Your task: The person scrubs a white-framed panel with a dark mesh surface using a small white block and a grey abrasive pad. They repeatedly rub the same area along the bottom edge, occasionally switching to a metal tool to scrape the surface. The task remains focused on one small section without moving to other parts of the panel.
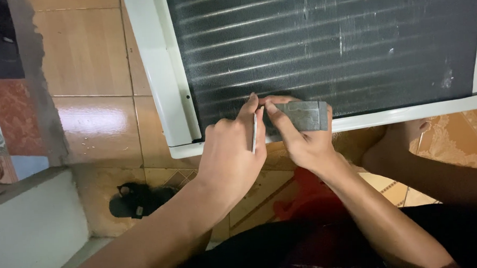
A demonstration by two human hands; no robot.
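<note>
Hands meet at lower edge of black finned coil panel (325,41) in white metal frame (165,83): left hand (231,155) pinches thin silver blade (254,132), right hand (302,139) grips flat grey metal comb block (306,116) against fins.

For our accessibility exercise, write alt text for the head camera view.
Two bare hands meet at the lower edge of a dark finned metal coil in a white metal frame: the left hand holds a thin metal strip, the right hand a flat grey rectangular block.
</note>
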